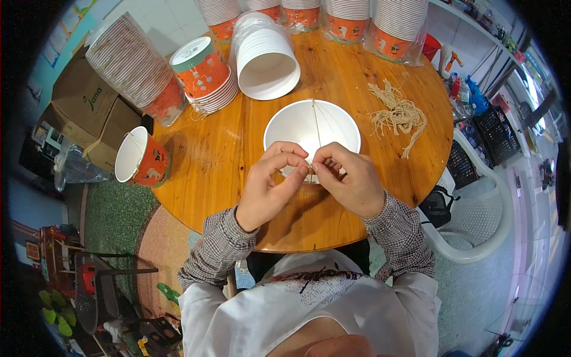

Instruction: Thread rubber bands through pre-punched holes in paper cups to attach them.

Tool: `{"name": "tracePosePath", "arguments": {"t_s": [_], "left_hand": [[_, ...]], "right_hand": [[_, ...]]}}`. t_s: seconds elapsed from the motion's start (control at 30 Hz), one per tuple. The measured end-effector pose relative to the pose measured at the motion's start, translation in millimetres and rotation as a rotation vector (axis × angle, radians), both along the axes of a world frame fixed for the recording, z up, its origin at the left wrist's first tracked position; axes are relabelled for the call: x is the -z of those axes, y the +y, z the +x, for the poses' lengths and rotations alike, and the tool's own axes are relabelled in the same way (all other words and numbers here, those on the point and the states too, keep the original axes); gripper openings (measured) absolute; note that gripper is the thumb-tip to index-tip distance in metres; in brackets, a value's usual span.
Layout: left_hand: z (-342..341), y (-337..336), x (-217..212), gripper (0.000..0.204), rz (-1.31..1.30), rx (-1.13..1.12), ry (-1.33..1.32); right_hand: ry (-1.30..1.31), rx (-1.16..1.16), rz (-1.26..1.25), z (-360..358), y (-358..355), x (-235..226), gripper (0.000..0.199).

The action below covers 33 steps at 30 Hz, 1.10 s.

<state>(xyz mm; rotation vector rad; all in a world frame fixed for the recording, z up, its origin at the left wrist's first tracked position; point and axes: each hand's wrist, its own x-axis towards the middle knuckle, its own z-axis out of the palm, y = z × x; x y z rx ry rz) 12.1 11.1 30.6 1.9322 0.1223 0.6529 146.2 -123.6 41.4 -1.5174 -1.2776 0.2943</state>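
Observation:
In front of me a white paper bucket (279,128) stands on the wooden table, its mouth facing up. A thin tan string (316,122) runs across its opening from the far rim to the near rim. At the near rim my left hand (276,181) pinches the string between thumb and fingers. My right hand (350,178) pinches it too, its fingertips almost meeting the left ones. The fingers hide the string's end and any knot there. To the right lies a loose pile of tan strings (395,113).
An orange bucket with a string across it (153,163) stands at the table's left edge. Behind it are upside-down stacked buckets (202,68) and a wrapped stack (137,65). A bagged white stack (267,71) lies on its side. More stacks (395,30) line the far edge.

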Motion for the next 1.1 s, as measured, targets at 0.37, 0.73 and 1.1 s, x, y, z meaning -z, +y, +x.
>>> {"name": "tracePosePath", "arguments": {"t_s": [0.37,0.73,1.1], "left_hand": [[0,-2,-12,0.012,-0.505,0.119,0.033],[1,-2,-8,0.012,-0.425,0.075,0.013],[5,0,3,0.009,-0.187,0.006,-0.007]], "right_hand": [[-0.34,0.041,0.189,0,1,12,0.016],[-0.663,0.073,0.356,3,5,14,0.026],[0.209,-0.019,0.025,0,5,12,0.013]]}}
